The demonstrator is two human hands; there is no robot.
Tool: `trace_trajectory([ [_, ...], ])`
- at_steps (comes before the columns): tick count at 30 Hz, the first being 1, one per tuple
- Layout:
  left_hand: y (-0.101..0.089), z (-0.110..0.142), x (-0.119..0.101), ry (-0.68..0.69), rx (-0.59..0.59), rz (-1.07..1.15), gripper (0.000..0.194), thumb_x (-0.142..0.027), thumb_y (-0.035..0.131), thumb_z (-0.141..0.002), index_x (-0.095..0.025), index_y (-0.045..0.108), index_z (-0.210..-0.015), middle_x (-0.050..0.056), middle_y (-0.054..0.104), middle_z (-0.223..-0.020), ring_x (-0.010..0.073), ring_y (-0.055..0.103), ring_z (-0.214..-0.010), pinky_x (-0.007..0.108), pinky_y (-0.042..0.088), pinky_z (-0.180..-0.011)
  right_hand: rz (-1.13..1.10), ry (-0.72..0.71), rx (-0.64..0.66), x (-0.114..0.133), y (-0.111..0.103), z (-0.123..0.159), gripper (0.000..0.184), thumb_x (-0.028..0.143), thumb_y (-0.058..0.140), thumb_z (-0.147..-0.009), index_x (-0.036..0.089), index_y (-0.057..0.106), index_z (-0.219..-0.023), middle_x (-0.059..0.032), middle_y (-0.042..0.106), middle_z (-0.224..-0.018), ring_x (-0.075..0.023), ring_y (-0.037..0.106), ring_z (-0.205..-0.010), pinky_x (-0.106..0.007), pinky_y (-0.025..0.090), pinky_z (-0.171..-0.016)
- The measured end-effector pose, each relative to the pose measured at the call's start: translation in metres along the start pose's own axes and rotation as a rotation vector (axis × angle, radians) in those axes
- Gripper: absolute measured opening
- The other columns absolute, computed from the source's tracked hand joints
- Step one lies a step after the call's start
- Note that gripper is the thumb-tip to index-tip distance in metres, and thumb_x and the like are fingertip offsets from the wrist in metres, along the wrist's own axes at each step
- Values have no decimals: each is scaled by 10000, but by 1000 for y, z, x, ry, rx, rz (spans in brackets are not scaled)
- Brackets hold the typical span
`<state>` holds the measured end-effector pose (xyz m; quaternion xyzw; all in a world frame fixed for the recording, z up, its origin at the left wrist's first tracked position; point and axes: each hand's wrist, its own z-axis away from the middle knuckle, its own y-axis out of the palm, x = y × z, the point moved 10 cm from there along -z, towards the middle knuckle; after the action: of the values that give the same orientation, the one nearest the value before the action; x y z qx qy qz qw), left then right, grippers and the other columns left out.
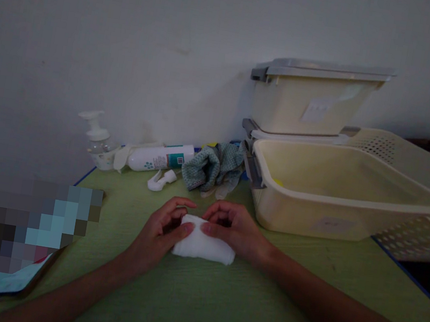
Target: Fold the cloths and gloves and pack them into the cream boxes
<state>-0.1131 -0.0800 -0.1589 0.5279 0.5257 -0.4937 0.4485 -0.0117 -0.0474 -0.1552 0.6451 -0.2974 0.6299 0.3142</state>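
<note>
A small white cloth point(205, 247), folded or rolled into a compact bundle, lies on the green tabletop point(185, 298) in front of me. My left hand point(162, 229) grips its left end, thumb on top and fingers curled behind. With the thumb pressing near the upper middle, my right hand point(237, 231) holds the same bundle from the right. The two thumbs are close together but apart. Some fingertips are hidden behind the cloth.
Along the wall are a pump bottle point(101, 151), a white spray bottle point(160, 158) on its side, a white nozzle piece point(161, 180) and a crumpled grey-green cloth point(213, 169). At right stand an open cream bin point(312, 214), a lidded box point(309, 105) and a perforated basket point(415, 160).
</note>
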Motion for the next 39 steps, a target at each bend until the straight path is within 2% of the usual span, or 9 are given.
trace_trajectory([
  [4,1,-1,-1,-11,6,-3,361,-367,672,-720,-189,502,-984,-48,521,-656,93,454,-542,184,340,-473,29,-36,-6,2,-2,-1,332,423,755,-564,175,560,-667,56,497,-549,-76,414,-503,-216,284,-466],
  [8,6,-1,-2,-43,23,15,364,-378,674,-701,-181,506,-958,-38,554,-666,97,471,-541,189,348,-477,101,-59,-33,2,-7,0,226,333,722,-611,179,597,-718,77,417,-520,-70,352,-476,-211,239,-451],
  [12,7,-2,-4,-43,25,24,353,-377,684,-681,-176,519,-919,-24,585,-680,106,496,-560,196,361,-493,33,-67,-20,3,-5,2,239,342,737,-586,173,588,-666,24,542,-716,-69,387,-526,-219,277,-482],
  [15,7,-2,-3,-46,29,20,345,-368,684,-685,-174,525,-921,-19,599,-690,106,503,-570,196,367,-500,-38,-57,-24,4,-3,2,282,359,770,-538,165,576,-606,5,569,-823,-70,417,-564,-226,310,-522],
  [23,7,-2,-1,-46,43,30,339,-371,681,-698,-172,527,-926,-20,610,-694,96,500,-564,188,372,-503,-64,-29,-37,1,-4,0,287,356,793,-500,167,592,-578,25,540,-697,-77,410,-553,-228,296,-521],
  [39,7,0,-1,-66,29,0,357,-402,682,-689,-178,535,-924,-18,582,-684,108,491,-557,204,359,-499,-107,24,-65,-1,-6,2,368,385,822,-441,160,555,-556,19,548,-750,-70,427,-564,-218,329,-525],
])
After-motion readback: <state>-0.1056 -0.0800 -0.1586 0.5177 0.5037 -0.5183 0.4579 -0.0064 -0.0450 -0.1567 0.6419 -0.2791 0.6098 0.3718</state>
